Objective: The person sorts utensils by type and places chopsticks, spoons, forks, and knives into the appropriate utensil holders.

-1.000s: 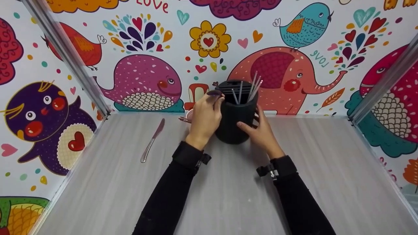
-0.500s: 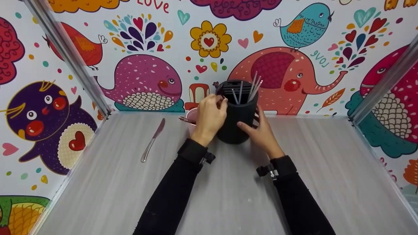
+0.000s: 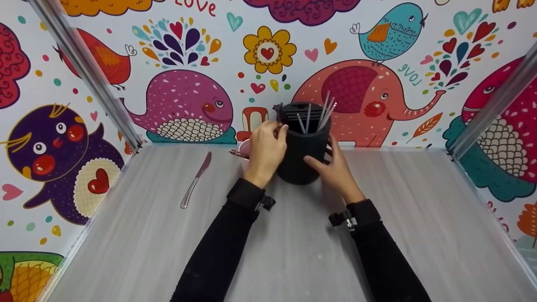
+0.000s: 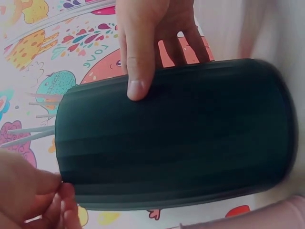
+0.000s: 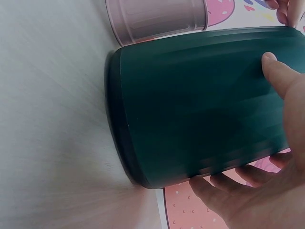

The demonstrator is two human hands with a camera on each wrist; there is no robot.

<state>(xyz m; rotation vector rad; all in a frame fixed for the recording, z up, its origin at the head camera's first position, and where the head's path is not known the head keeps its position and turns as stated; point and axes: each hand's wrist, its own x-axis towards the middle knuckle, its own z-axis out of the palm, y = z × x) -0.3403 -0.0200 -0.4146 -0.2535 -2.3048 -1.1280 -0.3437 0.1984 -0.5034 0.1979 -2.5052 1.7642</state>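
Observation:
A tall dark cylindrical utensil holder [image 3: 302, 161] with a slotted top stands upright on the table. Several pale thin sticks [image 3: 326, 113] rise out of its opening. My right hand [image 3: 340, 170] grips its right side, thumb across the front and fingers behind, as the right wrist view also shows around the dark green wall [image 5: 200, 109]. At the left rim, the curled fingers of my left hand [image 3: 265, 151] pinch a dark spoon [image 3: 281, 113], mostly hidden. In the left wrist view these fingertips [image 4: 66, 191] touch the holder's rim; the spoon is out of sight there.
Behind my left hand stands a pink bucket [image 3: 244, 147], close beside the holder, with cutlery handles [image 3: 238, 154] poking out leftward. A table knife [image 3: 196, 180] lies on the table to the left. A patterned wall [image 3: 188, 105] rises directly behind.
My left hand has turned and shifted slightly right at the holder's rim, bringing the spoon out of plain sight. My right hand and the holder have stayed put.

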